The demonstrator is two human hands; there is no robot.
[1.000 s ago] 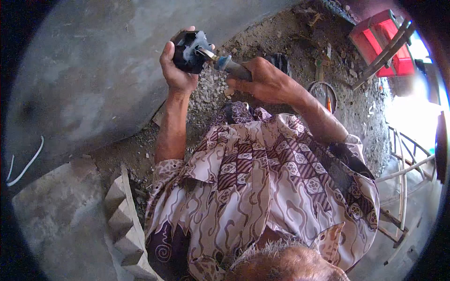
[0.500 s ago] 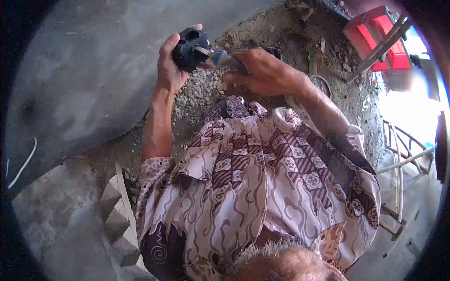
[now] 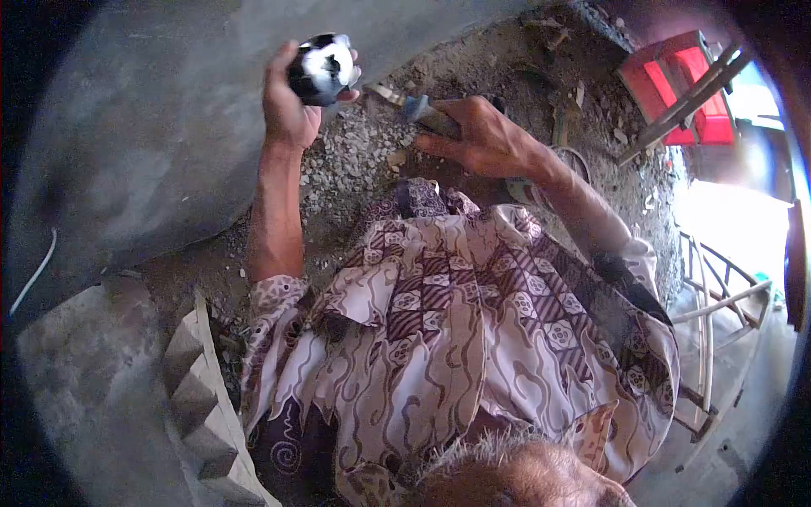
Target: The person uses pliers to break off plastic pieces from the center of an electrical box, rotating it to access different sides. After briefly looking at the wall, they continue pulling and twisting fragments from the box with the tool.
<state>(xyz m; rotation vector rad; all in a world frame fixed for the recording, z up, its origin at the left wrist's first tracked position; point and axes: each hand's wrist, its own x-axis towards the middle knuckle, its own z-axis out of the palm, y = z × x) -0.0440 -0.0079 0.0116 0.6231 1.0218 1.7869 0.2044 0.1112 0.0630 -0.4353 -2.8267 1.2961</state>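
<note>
My left hand [image 3: 290,116] is wrapped round a dark, rounded object [image 3: 319,71] with a bright, shiny face turned up. Its exact kind cannot be made out. To the right, my right hand [image 3: 494,139] grips a short hand tool [image 3: 416,108] with a greyish handle, a blue collar and a pale tip pointing left. A small gap separates the tip from the round object. Both hands are raised in front of my body, over a strip of rubble [image 3: 359,156].
A grey slab [image 3: 169,144] spreads across the upper left. A zigzag, stepped piece [image 3: 198,380] lies at the lower left. Upper right holds a red box-like object [image 3: 667,76] with a wooden bar [image 3: 688,101] across it. Pole framework [image 3: 705,338] stands at the right.
The tool has come away from the round object, and my right hand has shifted slightly right and down. My left hand has moved slightly left and turned the object, showing its shiny face.
</note>
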